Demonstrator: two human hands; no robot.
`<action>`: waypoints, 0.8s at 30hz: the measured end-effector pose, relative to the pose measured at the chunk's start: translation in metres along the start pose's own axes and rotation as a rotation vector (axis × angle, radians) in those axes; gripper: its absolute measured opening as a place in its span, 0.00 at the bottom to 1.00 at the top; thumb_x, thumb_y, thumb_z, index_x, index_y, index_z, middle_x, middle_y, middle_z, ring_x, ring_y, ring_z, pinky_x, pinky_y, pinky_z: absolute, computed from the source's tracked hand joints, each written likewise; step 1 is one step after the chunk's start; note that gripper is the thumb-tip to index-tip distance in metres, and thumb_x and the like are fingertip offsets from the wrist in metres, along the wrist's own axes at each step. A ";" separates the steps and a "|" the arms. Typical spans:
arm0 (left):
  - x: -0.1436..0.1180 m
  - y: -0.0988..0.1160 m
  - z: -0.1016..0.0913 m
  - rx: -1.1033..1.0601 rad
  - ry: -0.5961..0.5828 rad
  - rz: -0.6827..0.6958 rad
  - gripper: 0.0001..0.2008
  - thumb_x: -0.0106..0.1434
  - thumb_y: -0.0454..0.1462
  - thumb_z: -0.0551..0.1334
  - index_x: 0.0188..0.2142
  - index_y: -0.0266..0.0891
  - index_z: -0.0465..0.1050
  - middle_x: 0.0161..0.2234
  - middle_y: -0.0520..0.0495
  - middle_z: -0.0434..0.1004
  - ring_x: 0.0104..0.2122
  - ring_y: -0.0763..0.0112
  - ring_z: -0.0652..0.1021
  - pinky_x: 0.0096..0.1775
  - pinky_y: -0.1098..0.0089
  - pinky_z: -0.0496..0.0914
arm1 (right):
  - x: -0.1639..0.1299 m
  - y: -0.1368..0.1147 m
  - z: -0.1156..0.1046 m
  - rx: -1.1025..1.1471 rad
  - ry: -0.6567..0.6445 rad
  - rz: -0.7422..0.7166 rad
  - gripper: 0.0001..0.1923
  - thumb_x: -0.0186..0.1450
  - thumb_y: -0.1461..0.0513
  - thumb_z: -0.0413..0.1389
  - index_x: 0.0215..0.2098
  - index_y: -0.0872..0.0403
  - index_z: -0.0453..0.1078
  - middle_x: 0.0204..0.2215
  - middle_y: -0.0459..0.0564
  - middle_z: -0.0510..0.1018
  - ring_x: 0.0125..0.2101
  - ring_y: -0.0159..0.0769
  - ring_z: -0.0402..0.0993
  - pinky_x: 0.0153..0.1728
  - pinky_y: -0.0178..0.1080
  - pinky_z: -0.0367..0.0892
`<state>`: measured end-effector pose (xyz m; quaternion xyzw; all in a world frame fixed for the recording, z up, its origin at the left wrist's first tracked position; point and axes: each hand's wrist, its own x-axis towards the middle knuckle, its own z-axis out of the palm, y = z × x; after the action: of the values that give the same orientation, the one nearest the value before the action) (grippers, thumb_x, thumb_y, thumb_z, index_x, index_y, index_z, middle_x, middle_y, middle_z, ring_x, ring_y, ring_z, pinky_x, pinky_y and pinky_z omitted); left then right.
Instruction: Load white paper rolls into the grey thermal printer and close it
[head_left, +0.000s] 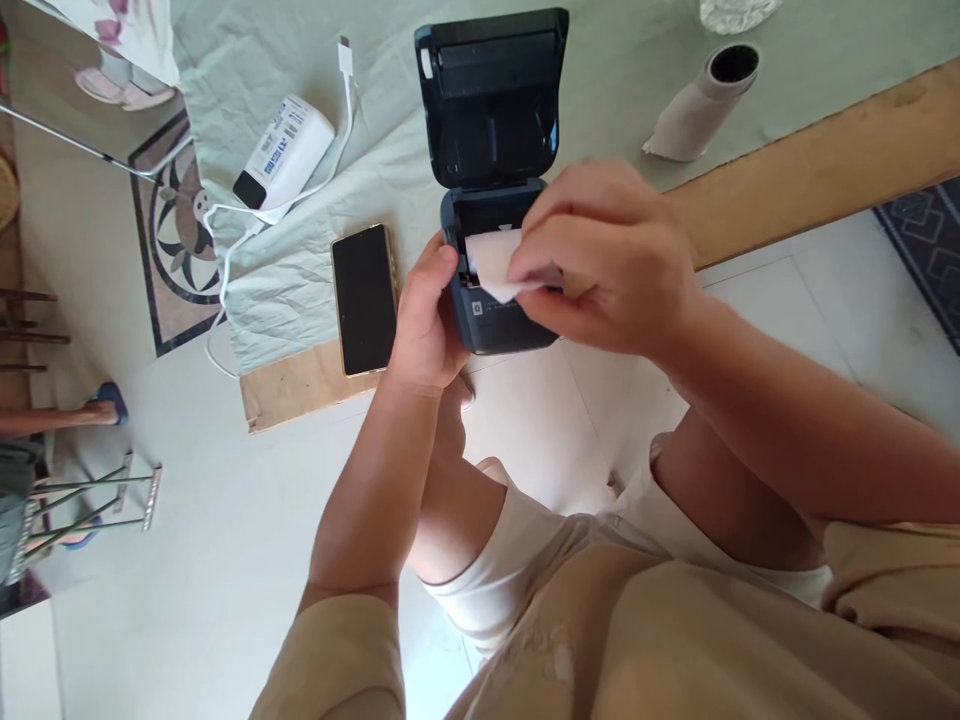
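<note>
My left hand [431,315] grips the left side of a dark blue portable label printer [491,330], thumb along its edge. Its black lid [495,110] stands fully raised away from me. Inside the paper bay lies a piece of white paper [495,262], its near end lifted over the printer's front edge. My right hand [607,260] is closed on that paper, pinching it between thumb and fingers. The right fingers cover part of the bay, so the rest of the paper is hidden.
Left of the printer lie a black phone [365,300] and a white power bank [285,155] with a white cable [349,110]. A grey roll [701,105] and clear glass [739,12] sit at the right on a green cloth [405,150]. The wooden table edge [810,160] runs nearest me.
</note>
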<state>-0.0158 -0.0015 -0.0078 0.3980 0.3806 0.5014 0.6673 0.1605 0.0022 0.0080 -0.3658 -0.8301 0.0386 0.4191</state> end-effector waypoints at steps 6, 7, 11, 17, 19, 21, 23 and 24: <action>-0.002 0.000 0.002 0.079 0.013 0.041 0.09 0.60 0.38 0.67 0.41 0.44 0.73 0.32 0.50 0.76 0.57 0.55 0.74 0.54 0.60 0.74 | -0.012 0.002 0.000 0.037 0.075 -0.128 0.13 0.66 0.51 0.51 0.29 0.47 0.71 0.30 0.42 0.80 0.40 0.36 0.75 0.43 0.47 0.63; -0.003 0.001 0.003 0.104 0.017 0.047 0.10 0.60 0.38 0.67 0.41 0.44 0.72 0.34 0.50 0.76 0.56 0.55 0.75 0.53 0.61 0.74 | -0.010 0.005 -0.001 0.050 0.166 -0.099 0.13 0.66 0.52 0.51 0.30 0.48 0.72 0.31 0.43 0.80 0.40 0.35 0.75 0.45 0.47 0.64; -0.005 0.002 0.003 0.160 -0.003 0.058 0.14 0.58 0.40 0.68 0.44 0.45 0.72 0.41 0.48 0.77 0.51 0.57 0.78 0.48 0.65 0.75 | 0.007 0.021 -0.005 0.247 0.379 0.187 0.18 0.66 0.58 0.52 0.51 0.58 0.70 0.52 0.55 0.75 0.52 0.37 0.72 0.34 0.37 0.71; -0.006 0.002 -0.001 0.216 0.000 0.054 0.25 0.51 0.40 0.72 0.49 0.47 0.71 0.43 0.49 0.76 0.48 0.57 0.78 0.45 0.66 0.74 | 0.015 0.034 0.007 0.484 0.360 0.230 0.22 0.65 0.54 0.54 0.55 0.54 0.66 0.54 0.50 0.75 0.45 0.29 0.73 0.18 0.30 0.62; -0.005 0.001 -0.002 0.233 -0.011 0.048 0.26 0.51 0.40 0.72 0.50 0.47 0.70 0.44 0.48 0.76 0.47 0.58 0.78 0.46 0.66 0.74 | 0.012 0.034 0.008 0.451 0.347 0.213 0.22 0.66 0.54 0.55 0.55 0.54 0.66 0.55 0.50 0.74 0.41 0.27 0.71 0.17 0.30 0.59; -0.002 -0.003 -0.005 0.227 -0.026 0.073 0.28 0.48 0.39 0.73 0.49 0.47 0.69 0.43 0.48 0.76 0.46 0.59 0.78 0.46 0.66 0.74 | 0.010 0.033 0.006 0.427 0.368 0.241 0.23 0.67 0.52 0.55 0.55 0.56 0.65 0.56 0.52 0.71 0.44 0.28 0.69 0.18 0.28 0.62; 0.003 -0.008 -0.009 0.207 -0.042 0.126 0.32 0.43 0.40 0.75 0.48 0.48 0.69 0.42 0.49 0.76 0.44 0.59 0.78 0.45 0.65 0.74 | 0.010 0.031 0.004 0.467 0.354 0.277 0.28 0.68 0.47 0.53 0.57 0.58 0.63 0.54 0.51 0.71 0.51 0.31 0.69 0.21 0.26 0.67; 0.005 -0.011 -0.011 0.199 -0.050 0.152 0.33 0.41 0.40 0.75 0.47 0.48 0.68 0.41 0.49 0.77 0.43 0.59 0.78 0.44 0.65 0.74 | 0.010 0.030 0.002 0.509 0.347 0.283 0.31 0.68 0.45 0.51 0.58 0.58 0.62 0.50 0.49 0.72 0.52 0.31 0.70 0.22 0.25 0.68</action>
<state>-0.0205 0.0034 -0.0226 0.5021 0.3807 0.5002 0.5940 0.1723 0.0311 0.0023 -0.3619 -0.6511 0.2395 0.6227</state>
